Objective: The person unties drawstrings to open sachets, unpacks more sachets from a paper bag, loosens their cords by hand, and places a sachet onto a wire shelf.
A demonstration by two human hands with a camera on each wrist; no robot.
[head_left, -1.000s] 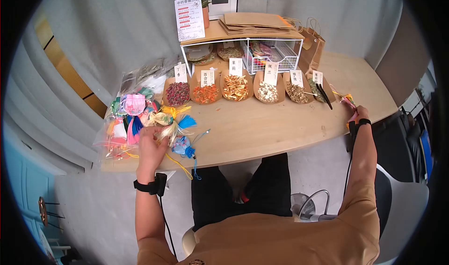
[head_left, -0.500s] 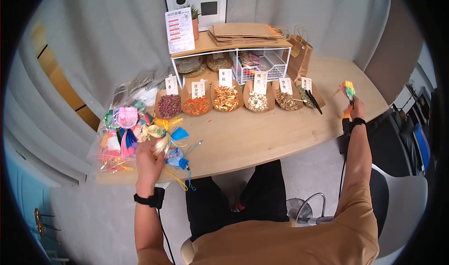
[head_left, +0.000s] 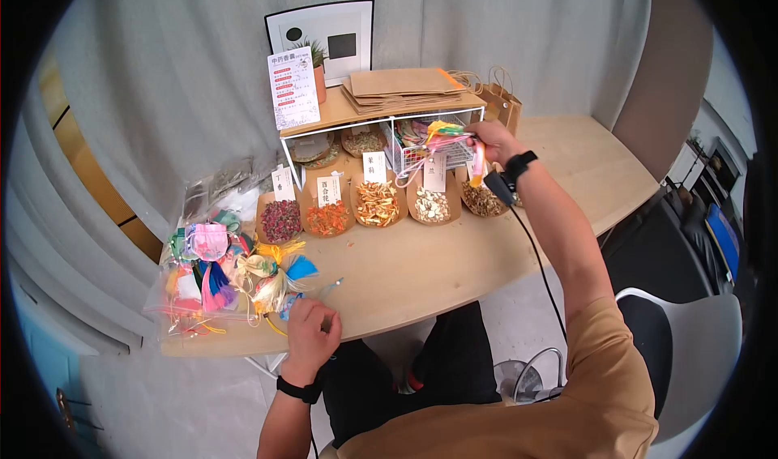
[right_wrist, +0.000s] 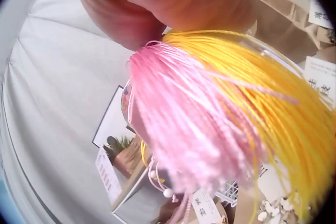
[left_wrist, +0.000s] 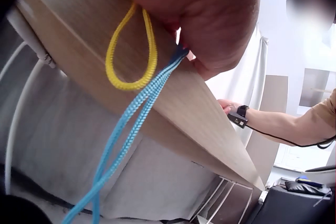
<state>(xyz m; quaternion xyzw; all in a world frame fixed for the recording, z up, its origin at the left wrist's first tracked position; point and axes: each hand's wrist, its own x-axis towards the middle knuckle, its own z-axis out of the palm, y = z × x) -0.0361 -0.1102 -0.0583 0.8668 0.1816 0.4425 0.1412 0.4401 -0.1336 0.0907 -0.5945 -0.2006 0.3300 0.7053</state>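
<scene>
My right hand grips tasseled sachets by their tops, over the front of the white wire basket. Their pink tassel and yellow tassel hang below the fingers in the right wrist view. At the table's front edge, my left hand has its fingers curled at a blue drawstring sachet, mostly hidden by the hand. The sachet's blue cord hangs past the edge in the left wrist view, beside a yellow cord loop. More colourful sachets lie heaped left of that hand.
Kraft paper trays of dried flowers and herbs, with labels, stand in a row before a small shelf. Flat paper bags and a potted plant top it. A black cable trails from the right wrist.
My right hand has swung left from the table's right end to the basket, carrying the sachets. The left hand has shifted right onto the blue sachet. The head view has tilted up.
</scene>
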